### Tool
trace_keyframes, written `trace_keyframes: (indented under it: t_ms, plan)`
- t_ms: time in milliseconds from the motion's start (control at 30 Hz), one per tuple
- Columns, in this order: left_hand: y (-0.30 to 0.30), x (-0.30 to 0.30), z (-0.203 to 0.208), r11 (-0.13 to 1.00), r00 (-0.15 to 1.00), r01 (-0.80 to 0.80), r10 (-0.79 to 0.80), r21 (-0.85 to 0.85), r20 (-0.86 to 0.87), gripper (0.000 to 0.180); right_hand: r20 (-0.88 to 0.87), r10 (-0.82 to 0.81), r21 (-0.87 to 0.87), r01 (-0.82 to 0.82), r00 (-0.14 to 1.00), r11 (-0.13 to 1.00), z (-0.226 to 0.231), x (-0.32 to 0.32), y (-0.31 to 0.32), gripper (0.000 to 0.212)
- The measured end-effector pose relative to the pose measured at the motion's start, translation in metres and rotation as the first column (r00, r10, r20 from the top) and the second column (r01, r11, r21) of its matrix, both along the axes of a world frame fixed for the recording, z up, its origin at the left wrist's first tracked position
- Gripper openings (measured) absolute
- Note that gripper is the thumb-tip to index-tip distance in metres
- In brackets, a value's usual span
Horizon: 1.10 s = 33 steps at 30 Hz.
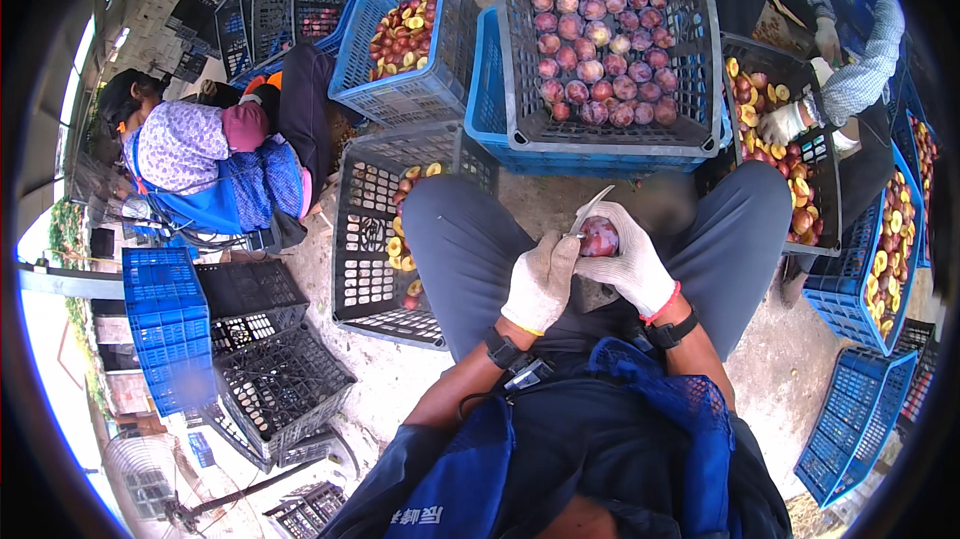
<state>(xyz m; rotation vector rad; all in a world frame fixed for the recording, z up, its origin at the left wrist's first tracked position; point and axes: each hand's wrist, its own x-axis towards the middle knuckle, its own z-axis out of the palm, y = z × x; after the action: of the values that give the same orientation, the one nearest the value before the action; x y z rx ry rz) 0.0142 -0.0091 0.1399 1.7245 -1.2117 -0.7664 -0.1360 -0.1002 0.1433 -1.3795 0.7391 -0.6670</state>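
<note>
Gloved in off-white knit, my left hand (541,284) closes around a small knife (592,207) whose pale curved blade points up and away from me. My right hand (637,264), in the same kind of glove, wraps its fingers around a dark red plum (600,237). Both hands meet above my lap, with the blade beside the plum. The knife's handle is hidden in my left fingers. Beyond my knees a black crate (512,59) of whole plums rests tilted on a blue crate (487,89).
By my left knee stands a black crate (362,229) with cut plums along one side. A blue crate (350,64) of halved fruit is behind it. Stacked crates (165,329) stand at left. One person (200,139) sits left; another (865,49) reaches into a crate at right.
</note>
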Motion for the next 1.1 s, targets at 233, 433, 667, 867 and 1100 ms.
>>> trace_keyframes:
  t_ms: [233, 433, 667, 867, 1100]
  plan:
    - [0.017, 0.012, 0.012, 0.999, 0.975, -0.022, 0.010, 0.048, 0.220, 0.037, -0.090, -0.025, -0.091, 0.017, 0.996, 0.996, 0.006, 0.022, 0.018, 0.050]
    - [0.026, 0.013, 0.025, 0.990, 0.843, 0.090, -0.133, 0.106, 0.521, 0.026, -0.079, -0.061, -0.014, 0.060, 0.995, 0.998, 0.021, 0.032, 0.033, 0.052]
    - [0.013, 0.003, 0.041, 0.968, 0.932, 0.017, -0.106, 0.251, 0.346, 0.036, -0.055, -0.071, -0.027, 0.070, 0.996, 0.997, 0.012, 0.027, 0.024, 0.049]
    - [0.015, 0.006, 0.035, 0.957, 0.980, -0.026, -0.031, 0.288, 0.194, 0.041, -0.114, 0.022, -0.053, -0.029, 0.993, 0.998, 0.013, 0.031, 0.023, 0.046]
    - [0.021, 0.041, 0.004, 0.981, 0.994, 0.075, -0.060, 0.179, -0.089, 0.041, 0.056, 0.093, 0.252, -0.104, 0.994, 0.962, 0.059, 0.039, 0.036, 0.027]
